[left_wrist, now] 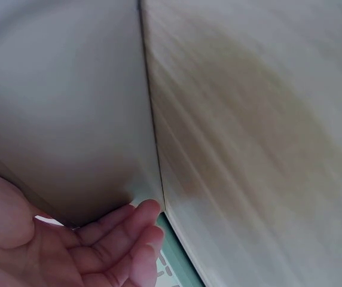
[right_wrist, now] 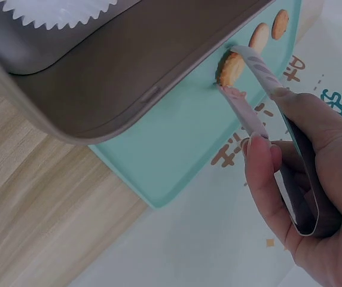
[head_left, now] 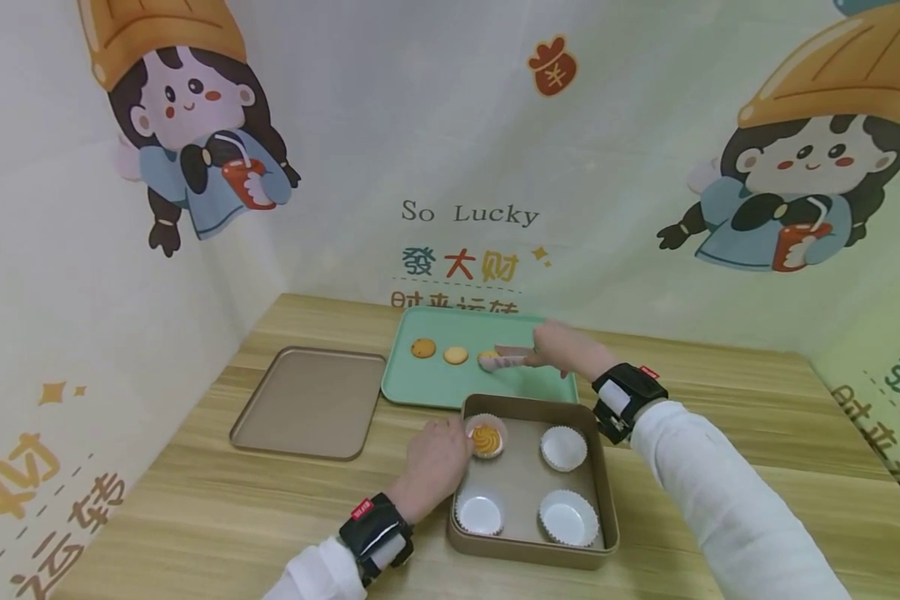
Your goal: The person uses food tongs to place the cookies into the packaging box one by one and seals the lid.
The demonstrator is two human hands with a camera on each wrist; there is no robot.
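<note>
Nearest you, on the wood-grain bench (head_left: 195, 508), a deep baking pan (head_left: 527, 483) carries four white paper cups (head_left: 568, 518); the far-left cup holds one swirled cookie (head_left: 486, 440). Your left hand (head_left: 435, 458) holds the pan's left wall between thumb and fingers. Left of the pan and beyond lies one flat brown tray (head_left: 311, 404). Farther off, your right hand (head_left: 562, 348) grips one pair of tongs (right_wrist: 262, 69), long axis roughly crosswise, tips pointing left and set at either side of a ridged golden cookie (right_wrist: 232, 69) on the green tray (head_left: 435, 385). One plain cookie (head_left: 456, 356) and one speckled cookie (head_left: 423, 347) continue the row leftward. Behind is a printed backdrop (head_left: 630, 100).
</note>
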